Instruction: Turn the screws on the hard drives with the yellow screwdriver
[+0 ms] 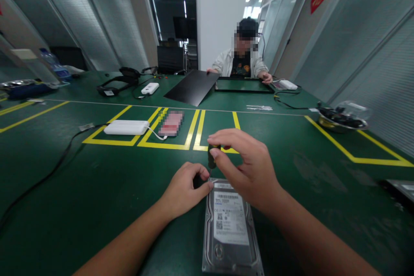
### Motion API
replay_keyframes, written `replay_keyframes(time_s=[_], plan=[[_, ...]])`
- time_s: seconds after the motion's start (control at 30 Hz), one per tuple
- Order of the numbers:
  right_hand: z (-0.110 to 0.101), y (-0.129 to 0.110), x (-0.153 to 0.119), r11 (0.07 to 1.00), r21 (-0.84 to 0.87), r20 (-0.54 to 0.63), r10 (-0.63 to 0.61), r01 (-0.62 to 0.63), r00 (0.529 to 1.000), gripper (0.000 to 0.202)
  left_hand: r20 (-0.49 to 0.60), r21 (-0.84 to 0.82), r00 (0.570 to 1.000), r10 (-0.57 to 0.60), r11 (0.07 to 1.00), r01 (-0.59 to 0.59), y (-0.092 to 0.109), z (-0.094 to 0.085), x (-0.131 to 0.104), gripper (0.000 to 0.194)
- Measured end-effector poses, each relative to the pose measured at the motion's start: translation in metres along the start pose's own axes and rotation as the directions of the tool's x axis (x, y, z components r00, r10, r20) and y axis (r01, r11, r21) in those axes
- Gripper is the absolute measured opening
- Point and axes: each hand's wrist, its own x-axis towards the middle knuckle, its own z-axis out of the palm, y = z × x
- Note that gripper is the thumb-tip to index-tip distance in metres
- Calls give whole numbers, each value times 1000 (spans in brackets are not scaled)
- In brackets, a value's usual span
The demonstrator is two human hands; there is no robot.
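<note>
A silver hard disk drive point(230, 228) with a white label lies flat on the green table point(80, 189) right in front of me. My right hand point(249, 168) grips the dark handle of a small screwdriver point(212, 157), held upright over the drive's far left corner. My left hand point(187, 187) rests against that same corner, its fingers curled around the screwdriver's lower part and the drive's edge. The screwdriver tip is hidden by my fingers.
A white power bank point(127, 127) with a cable and a phone point(171, 123) lie in yellow-marked boxes ahead. A metal bowl point(339, 120) stands at right. Across the table a seated person point(242, 58) handles a black panel point(193, 87) and frame point(243, 85).
</note>
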Motion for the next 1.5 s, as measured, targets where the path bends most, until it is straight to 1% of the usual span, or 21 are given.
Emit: replay_keyframes(time_s=[0.07,0.27,0.4,0.53,0.73,0.93,1.13,1.3,1.37,1.5], plan=[[0,0,0,1000,-16,-3,4,-4,1000,8,4,-6,1000,-1,1000,1,0,0,0,12],[2,0,-2,1000,-14,-16,3,-4,1000,17,23,-20,999,-33,999,33,0,0,1,16],[2,-1,-2,999,-34,-35,20,-21,999,12,18,-32,999,-28,999,28,0,-1,0,20],[2,-2,-3,998,-51,-31,39,-40,999,10,12,-8,1000,-23,1000,23,1,-1,0,18],[2,-3,-3,999,-15,-11,36,-36,999,13,19,0,999,-27,1000,27,3,-2,1,17],[2,-2,-3,998,-61,-5,29,-29,1000,7,21,-7,1000,-16,1000,16,1,-1,1,19],[2,-1,-3,996,-76,-17,40,-41,999,14,16,-15,1000,-19,1000,19,0,-1,0,16],[-5,0,0,999,-45,23,2,-1,1000,22,32,-17,999,-32,999,32,2,-3,1,12],[-6,1,1,999,-47,29,-5,6,1000,19,38,-15,999,-38,999,39,3,-4,1,12],[-5,-1,1,996,-79,41,46,-42,998,7,36,-16,998,-54,998,55,3,-4,0,13]])
